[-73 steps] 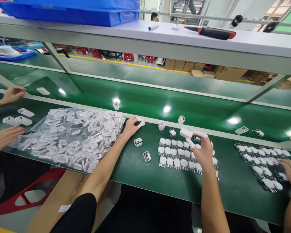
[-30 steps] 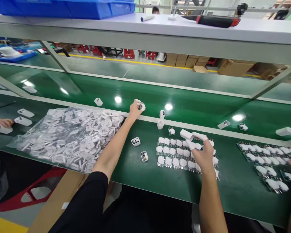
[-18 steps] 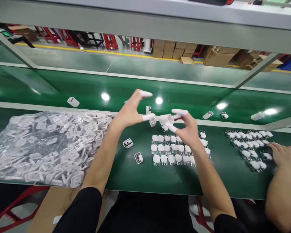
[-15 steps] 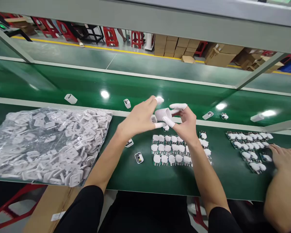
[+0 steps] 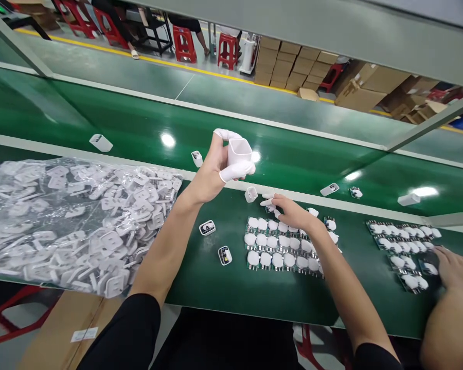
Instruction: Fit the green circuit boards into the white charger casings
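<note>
My left hand point(image 5: 216, 167) is raised above the green bench and grips a hollow white charger shell point(image 5: 239, 152) between covered thumb and forefinger, open end facing me. My right hand point(image 5: 289, 210) is low at the far edge of a panel of circuit boards with white parts point(image 5: 281, 249), its covered fingertips pinched on a small board piece I cannot name. Another white shell point(image 5: 250, 194) stands on the bench between my hands.
A clear bag of white plug caps point(image 5: 73, 216) lies at left. Two assembled shells point(image 5: 207, 227) point(image 5: 224, 255) rest beside the panel. Loose chargers point(image 5: 100, 142) point(image 5: 408, 199) ride the conveyor. A co-worker's hand point(image 5: 453, 267) rests on a second panel point(image 5: 405, 246) at right.
The white shell passed from my right hand into my left, which lifted it. My right hand dropped to the far edge of the board panel. The view tilted downward.
</note>
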`<state>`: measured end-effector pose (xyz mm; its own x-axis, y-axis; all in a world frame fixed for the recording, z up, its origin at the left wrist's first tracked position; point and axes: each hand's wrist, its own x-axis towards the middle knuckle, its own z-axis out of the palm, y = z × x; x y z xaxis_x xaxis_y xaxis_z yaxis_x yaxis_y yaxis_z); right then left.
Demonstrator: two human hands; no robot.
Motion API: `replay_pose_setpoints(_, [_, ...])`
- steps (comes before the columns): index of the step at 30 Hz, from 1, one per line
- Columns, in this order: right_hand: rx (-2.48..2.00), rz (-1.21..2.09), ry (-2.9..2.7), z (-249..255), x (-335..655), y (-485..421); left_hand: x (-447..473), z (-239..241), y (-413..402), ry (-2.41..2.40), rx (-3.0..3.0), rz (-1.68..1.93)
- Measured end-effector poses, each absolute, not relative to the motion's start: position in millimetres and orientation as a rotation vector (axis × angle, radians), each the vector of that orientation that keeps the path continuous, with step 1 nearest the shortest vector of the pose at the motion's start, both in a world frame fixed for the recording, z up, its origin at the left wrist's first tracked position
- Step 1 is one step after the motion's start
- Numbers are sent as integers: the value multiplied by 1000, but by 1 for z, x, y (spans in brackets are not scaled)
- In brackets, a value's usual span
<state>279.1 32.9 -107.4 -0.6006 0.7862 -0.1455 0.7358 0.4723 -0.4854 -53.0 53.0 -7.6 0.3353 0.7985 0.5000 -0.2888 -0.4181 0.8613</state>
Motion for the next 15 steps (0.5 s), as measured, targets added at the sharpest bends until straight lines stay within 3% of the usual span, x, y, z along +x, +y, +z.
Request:
replay_pose_setpoints(9, [-1473, 639, -2727, -119, 291, 40, -51, 6, 48, 403, 1612, 1395])
replay_pose_setpoints(15, [-1528, 522, -2459, -127, 289, 47, -47, 10, 31, 409, 1674, 1358])
